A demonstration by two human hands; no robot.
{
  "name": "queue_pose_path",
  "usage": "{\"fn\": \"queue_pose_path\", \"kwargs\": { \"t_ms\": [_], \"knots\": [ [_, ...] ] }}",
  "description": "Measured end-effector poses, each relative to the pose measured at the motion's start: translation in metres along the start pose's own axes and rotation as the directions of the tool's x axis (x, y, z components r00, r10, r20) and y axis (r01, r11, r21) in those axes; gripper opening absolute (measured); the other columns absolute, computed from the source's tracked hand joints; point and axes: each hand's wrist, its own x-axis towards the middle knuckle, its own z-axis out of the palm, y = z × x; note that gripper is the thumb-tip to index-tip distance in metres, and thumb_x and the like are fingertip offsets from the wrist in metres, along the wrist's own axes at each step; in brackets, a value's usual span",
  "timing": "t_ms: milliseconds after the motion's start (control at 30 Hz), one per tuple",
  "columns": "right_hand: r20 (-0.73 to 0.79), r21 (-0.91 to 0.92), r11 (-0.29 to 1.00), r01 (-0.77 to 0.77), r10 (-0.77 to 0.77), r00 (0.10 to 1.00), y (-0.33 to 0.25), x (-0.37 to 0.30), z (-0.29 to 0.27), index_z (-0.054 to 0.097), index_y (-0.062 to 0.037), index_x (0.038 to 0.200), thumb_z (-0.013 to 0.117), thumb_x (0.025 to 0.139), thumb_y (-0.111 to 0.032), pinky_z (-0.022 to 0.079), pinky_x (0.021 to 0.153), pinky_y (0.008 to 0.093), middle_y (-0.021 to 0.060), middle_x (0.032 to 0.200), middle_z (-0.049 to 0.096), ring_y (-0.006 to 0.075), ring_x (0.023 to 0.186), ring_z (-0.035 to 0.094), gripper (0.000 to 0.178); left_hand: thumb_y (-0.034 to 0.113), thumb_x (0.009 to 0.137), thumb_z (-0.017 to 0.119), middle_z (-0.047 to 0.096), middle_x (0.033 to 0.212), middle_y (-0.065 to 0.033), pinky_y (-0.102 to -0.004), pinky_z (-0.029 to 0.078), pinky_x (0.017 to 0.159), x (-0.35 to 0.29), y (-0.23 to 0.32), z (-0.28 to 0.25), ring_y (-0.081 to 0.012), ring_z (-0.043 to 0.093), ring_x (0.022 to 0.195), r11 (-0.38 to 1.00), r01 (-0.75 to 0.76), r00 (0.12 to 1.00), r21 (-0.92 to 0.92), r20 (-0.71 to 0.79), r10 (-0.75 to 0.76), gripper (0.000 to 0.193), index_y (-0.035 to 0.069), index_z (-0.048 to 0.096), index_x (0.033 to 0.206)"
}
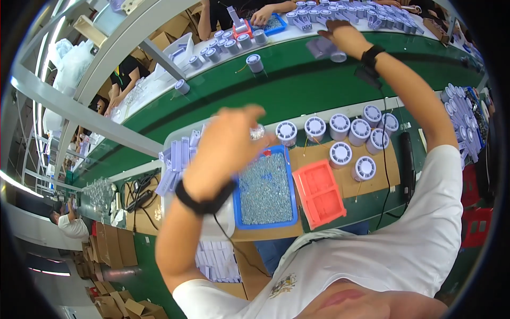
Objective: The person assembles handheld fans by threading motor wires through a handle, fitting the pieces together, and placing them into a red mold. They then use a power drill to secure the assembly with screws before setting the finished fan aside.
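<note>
The person's white T-shirt [393, 250] fills the near edge. The left hand [226, 143] hovers above a blue plastic tray of small pale parts [265, 191], fingers pinched on something small and shiny, probably one such part. The right hand [342, 40] reaches far over the green conveyor belt [287, 87] and grips a lilac cylindrical housing [324, 49]. Nine round white-capped lilac housings [350, 141] stand on the brown cardboard sheet [319, 154] beside an orange moulded tray [319, 192]. Judging from this, many remain unfinished.
</note>
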Motion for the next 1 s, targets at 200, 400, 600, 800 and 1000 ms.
{"fn": "queue_pose_path", "kwargs": {
  "t_ms": [200,400,600,800,1000],
  "knots": [
    [-0.152,-0.262,0.960,-0.093,0.055,0.987,0.066,-0.030,0.087,0.067,-0.0015,0.104,0.062,0.098,-0.034,0.050,0.088,0.0490,0.0205,0.101,0.066,0.0407,0.102,0.060,0.033,0.041,0.078,0.081,0.073,0.107,-0.0234,-0.0462,0.057,0.090,0.249,-0.120,0.005,-0.0383,0.070,0.103,0.876,0.130,0.989,0.465,0.008,-0.150,0.053,0.000,0.072,0.111],
    [0.394,-0.046,0.992,-0.114,0.123,0.911,0.078,-0.062,0.069,0.064,0.0012,0.103,0.071,0.092,-0.028,0.048,0.093,0.0475,0.0221,0.110,0.061,0.0416,0.106,0.056,0.032,0.041,0.077,0.081,0.072,0.109,-0.0237,-0.0460,0.055,0.093,0.391,-0.198,0.110,-0.0379,0.069,0.106,0.935,0.065,0.998,0.347,-0.043,-0.054,0.052,0.000,0.072,0.107],
    [0.433,0.132,0.983,-0.127,0.058,0.900,0.090,-0.077,0.047,0.063,0.0012,0.110,0.075,0.089,-0.025,0.048,0.095,0.0449,0.0197,0.114,0.060,0.0402,0.110,0.055,0.036,0.033,0.074,0.083,0.072,0.109,-0.0225,-0.0461,0.054,0.094,0.425,-0.207,0.152,-0.0385,0.069,0.105,0.994,0.032,0.998,0.108,-0.058,-0.026,0.053,-0.002,0.069,0.111],
    [0.136,0.318,0.948,0.021,-0.067,0.988,0.026,-0.097,-0.014,0.054,-0.0004,0.133,0.077,0.088,-0.029,0.048,0.100,0.0432,0.0193,0.124,0.059,0.0386,0.117,0.056,0.058,0.020,0.068,0.088,0.072,0.114,-0.0152,-0.0375,0.057,0.092,0.334,-0.094,0.084,-0.0254,0.071,0.102,0.956,-0.195,0.977,-0.220,-0.131,0.169,0.064,-0.001,0.063,0.123],
    [-0.086,0.637,0.765,0.095,-0.052,0.995,-0.070,-0.147,-0.051,0.043,0.0002,0.147,0.078,0.088,-0.031,0.047,0.102,0.0429,0.0216,0.133,0.057,0.0373,0.122,0.057,0.076,0.022,0.070,0.090,0.066,0.115,-0.0100,-0.0349,0.060,0.084,0.183,0.039,0.075,-0.0200,0.070,0.099,0.700,-0.612,0.783,-0.370,-0.159,0.601,0.062,0.001,0.063,0.121]
  ]
}}
